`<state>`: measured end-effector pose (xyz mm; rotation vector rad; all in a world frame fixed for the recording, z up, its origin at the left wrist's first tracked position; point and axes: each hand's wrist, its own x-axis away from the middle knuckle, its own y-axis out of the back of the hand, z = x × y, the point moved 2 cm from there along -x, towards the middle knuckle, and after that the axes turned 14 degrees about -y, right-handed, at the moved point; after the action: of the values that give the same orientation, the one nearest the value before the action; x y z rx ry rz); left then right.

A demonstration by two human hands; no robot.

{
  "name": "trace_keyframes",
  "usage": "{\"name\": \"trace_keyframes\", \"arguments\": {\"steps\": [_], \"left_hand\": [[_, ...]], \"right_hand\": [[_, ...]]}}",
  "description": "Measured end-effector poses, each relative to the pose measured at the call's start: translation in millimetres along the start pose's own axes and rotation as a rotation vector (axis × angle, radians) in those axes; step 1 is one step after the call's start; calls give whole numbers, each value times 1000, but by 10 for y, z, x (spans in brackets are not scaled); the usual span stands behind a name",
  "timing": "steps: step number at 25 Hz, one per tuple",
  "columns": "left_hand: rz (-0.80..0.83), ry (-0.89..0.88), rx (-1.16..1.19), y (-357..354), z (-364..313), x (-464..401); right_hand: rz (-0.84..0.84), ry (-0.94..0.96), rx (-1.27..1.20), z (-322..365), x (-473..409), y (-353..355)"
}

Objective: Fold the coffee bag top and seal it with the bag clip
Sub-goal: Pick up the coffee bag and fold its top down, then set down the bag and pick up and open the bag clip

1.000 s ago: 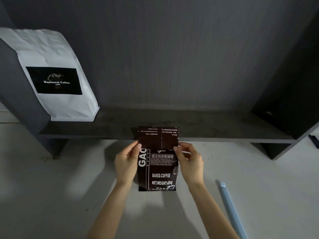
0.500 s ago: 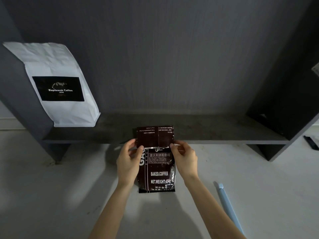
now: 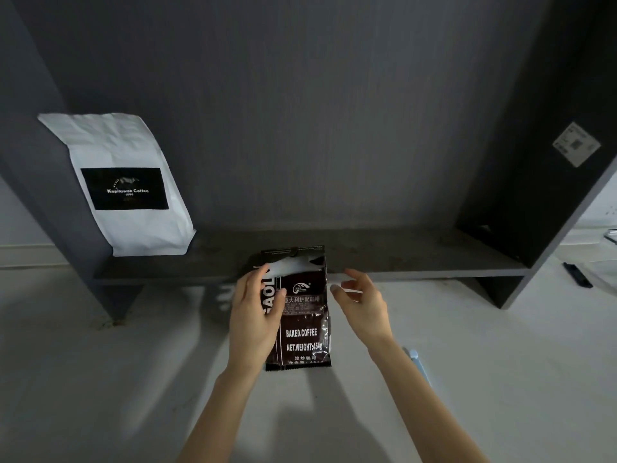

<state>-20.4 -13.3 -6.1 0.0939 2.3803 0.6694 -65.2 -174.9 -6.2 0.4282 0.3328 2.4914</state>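
Note:
A dark brown coffee bag (image 3: 302,332) with white lettering stands upright on the white table, in front of the dark shelf. Its top has sprung back up and gapes, showing the silvery inside. My left hand (image 3: 255,312) grips the bag's left side, thumb on the front. My right hand (image 3: 362,304) hovers just to the right of the bag with fingers spread, off the bag. A light blue bag clip (image 3: 417,364) lies on the table at the right, mostly hidden behind my right forearm.
A white coffee bag (image 3: 123,185) with a black label leans on the left end of the dark shelf board (image 3: 417,259). Dark side panels rise left and right. A black object (image 3: 577,275) lies at the far right on the white table (image 3: 100,379).
The folded top flap has come undone and stands up open. My right hand has let go of the bag and moved off to the right. My view has tilted upward.

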Motion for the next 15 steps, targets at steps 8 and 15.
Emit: {"name": "trace_keyframes", "arguments": {"steps": [8, 15], "left_hand": [[271, -130, 2, -427, -274, 358], [760, -239, -102, -1288, -594, 793]], "right_hand": [[-114, -22, 192, -427, 206, 545], [-144, -171, 353, -1067, 327, 1038]]}}
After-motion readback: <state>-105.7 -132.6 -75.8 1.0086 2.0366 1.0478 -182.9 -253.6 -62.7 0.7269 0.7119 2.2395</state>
